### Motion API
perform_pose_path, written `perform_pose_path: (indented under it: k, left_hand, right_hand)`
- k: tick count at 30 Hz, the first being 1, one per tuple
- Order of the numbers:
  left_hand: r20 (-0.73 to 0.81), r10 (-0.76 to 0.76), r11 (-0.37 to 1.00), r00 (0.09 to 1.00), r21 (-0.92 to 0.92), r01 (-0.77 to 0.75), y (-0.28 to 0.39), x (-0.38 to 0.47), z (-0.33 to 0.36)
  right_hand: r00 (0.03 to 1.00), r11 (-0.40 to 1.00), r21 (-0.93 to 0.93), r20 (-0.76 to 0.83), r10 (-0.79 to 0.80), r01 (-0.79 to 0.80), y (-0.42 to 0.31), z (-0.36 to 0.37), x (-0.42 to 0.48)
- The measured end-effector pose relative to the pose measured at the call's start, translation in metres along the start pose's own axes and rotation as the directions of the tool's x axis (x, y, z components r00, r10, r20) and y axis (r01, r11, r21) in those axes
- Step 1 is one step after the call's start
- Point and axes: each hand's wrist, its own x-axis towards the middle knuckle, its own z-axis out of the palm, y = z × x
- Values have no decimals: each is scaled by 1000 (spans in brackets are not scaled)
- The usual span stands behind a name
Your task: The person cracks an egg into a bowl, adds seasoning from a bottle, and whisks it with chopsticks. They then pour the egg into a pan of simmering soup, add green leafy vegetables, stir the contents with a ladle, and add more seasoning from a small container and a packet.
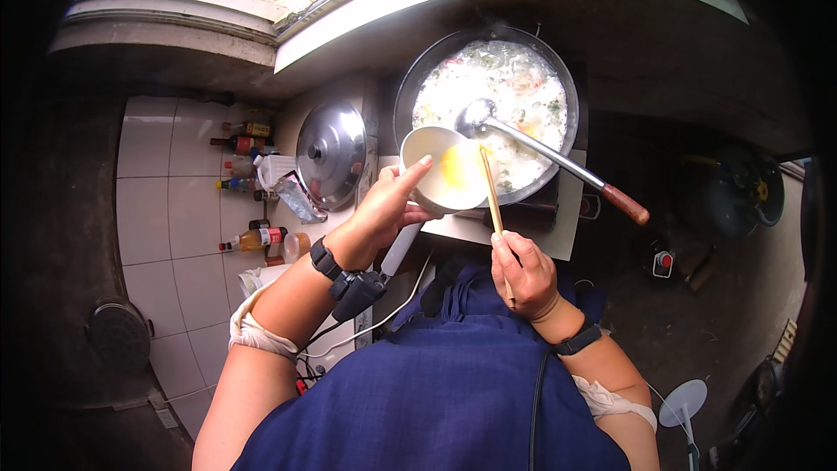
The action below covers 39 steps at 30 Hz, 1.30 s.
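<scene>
My left hand grips a pale bowl by its side, thumb over the rim. Yellow liquid that looks like beaten egg lies in the bowl, which is tilted at the near edge of a wok. Chopsticks are held in my right hand, their tips at the bowl's right rim. White, bubbling soup with green and red bits fills the wok. A metal ladle rests in it, its wooden handle sticking out over the right rim.
Left of the wok stands a domed metal lid. Farther left are several bottles, a foil pouch and a plastic tub. A white cable runs past my left forearm. A window ledge borders the far side.
</scene>
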Motion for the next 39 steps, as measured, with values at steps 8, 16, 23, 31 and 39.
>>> perform_pose_path:
  k: [8,16,23,31,39]
  left_hand:
    - [26,28,997,999,-77,-26,-13,1,-12]
    - [-1,30,991,1000,-132,-30,-17,2,-40]
    - [-3,71,981,997,-180,-70,-3,9,-70]
    - [-24,100,987,995,-126,-103,34,32,-81]
    - [8,143,990,990,-8,-143,80,64,-65]
  right_hand:
    - [999,999,21,36,-27,27,-1,6,-5]
    - [991,997,57,116,-63,57,-5,27,5]
    - [985,991,98,136,-106,93,-4,54,31]
    - [977,995,65,193,-91,80,7,79,68]
    - [987,999,-35,160,-27,34,26,84,94]
